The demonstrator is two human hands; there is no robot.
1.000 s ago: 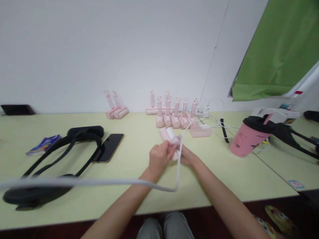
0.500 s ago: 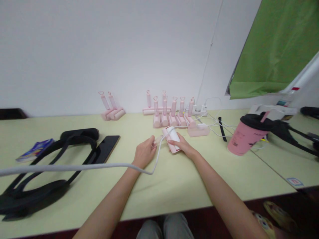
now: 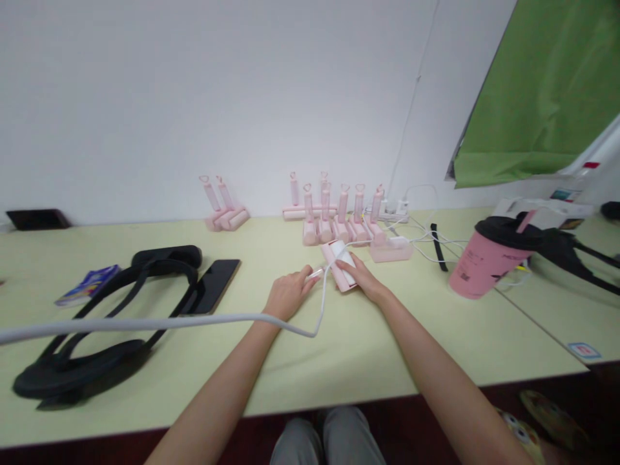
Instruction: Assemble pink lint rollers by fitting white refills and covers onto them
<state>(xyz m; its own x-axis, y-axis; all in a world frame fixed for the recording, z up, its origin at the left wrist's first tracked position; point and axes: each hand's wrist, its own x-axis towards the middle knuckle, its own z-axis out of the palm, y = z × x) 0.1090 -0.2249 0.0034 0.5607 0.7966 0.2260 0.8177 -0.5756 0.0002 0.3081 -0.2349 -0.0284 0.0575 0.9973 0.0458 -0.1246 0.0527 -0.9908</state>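
Note:
On the pale green table, my right hand (image 3: 361, 278) lies across a flat pink case (image 3: 336, 271) with a white insert, its fingers pressing on top. My left hand (image 3: 290, 294) is just left of the case, with finger and thumb pinching a small white plug (image 3: 314, 274). A white cable (image 3: 165, 321) runs from that plug down past my left wrist, then away to the left over the table. Whether the plug touches the case is hidden at this size.
Behind my hands stand several pink roller-like items (image 3: 339, 216), with a power strip (image 3: 394, 210) and a pink box (image 3: 391, 252) on white cords. A pink cup (image 3: 484, 265) stands right. A black strapped bag (image 3: 82, 368), phone (image 3: 213, 284) and booklet (image 3: 87, 285) lie left.
My hands have come down from holding the pink case up together. The case now lies on the table under my right hand, and the plug has moved closer to its left side.

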